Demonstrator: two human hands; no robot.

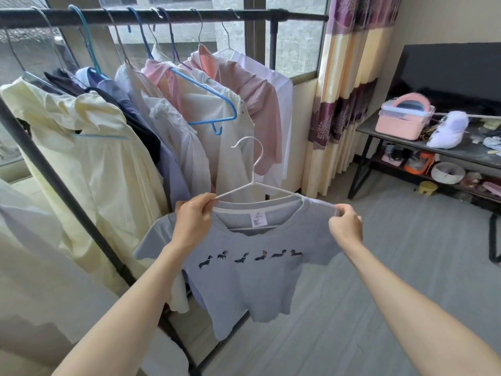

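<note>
A grey T-shirt [260,283] with a row of small dog prints across the chest hangs in front of me on a white wire hanger [250,169]. The hanger's hook points up and its arms run inside the neckline. My left hand [193,221] grips the shirt's left shoulder together with the hanger arm. My right hand [345,223] pinches the shirt's right shoulder seam. The shirt is held below and in front of the clothes on the rack.
A black clothes rack with a top rail [162,16] holds several hung garments, yellow, white and pink, plus a bare blue hanger [206,101]. A curtain [349,90] hangs by the window. A dark shelf table [423,147] at right carries a pink box [404,120] and clutter.
</note>
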